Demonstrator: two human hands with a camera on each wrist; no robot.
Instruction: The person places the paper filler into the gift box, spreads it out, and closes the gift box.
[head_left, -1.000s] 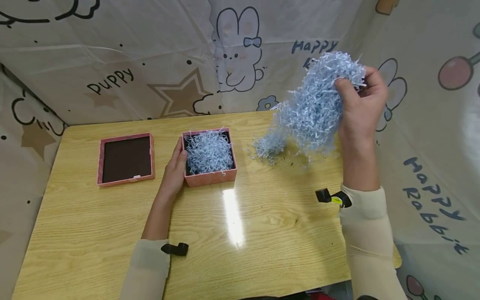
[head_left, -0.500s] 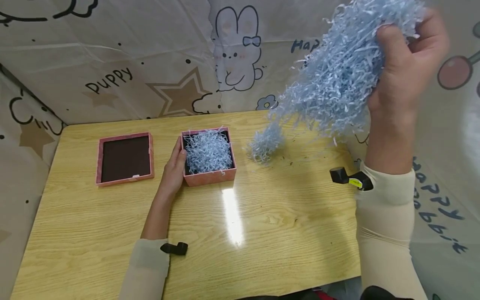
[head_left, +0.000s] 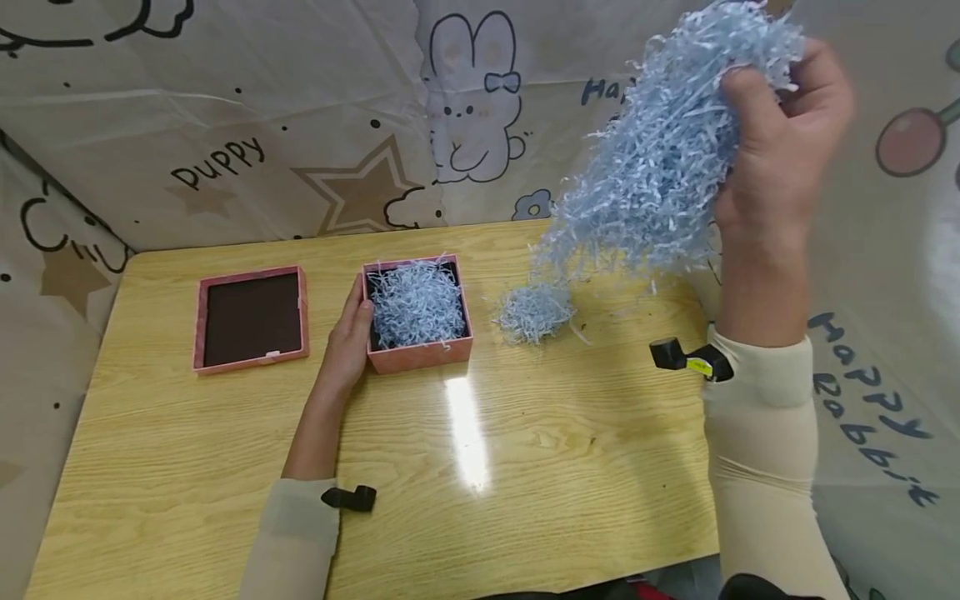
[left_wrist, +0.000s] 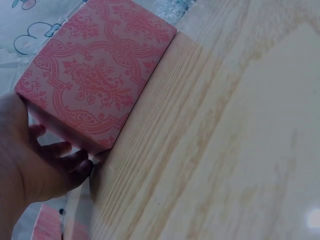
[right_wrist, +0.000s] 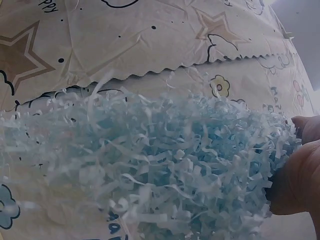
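A pink patterned box stands on the table, filled with pale blue shredded paper. My left hand rests against its left side, its fingers loosely bent along the wall in the left wrist view. High at the upper right, my right hand grips a big clump of the same shredded paper between thumb and fingers. This clump spreads over most of the right wrist view, and the fingers behind it are partly hidden. Its strands hang above a small heap of shredded paper on the table.
Left of the box lies a pink-edged lid with a dark inside. The wooden table carries a bright reflection in front of the box. Printed sheets line the back and sides.
My right hand has lifted the clump up and to the right, then come slightly back left. The small heap now lies apart from the clump. My left hand stays at the box.
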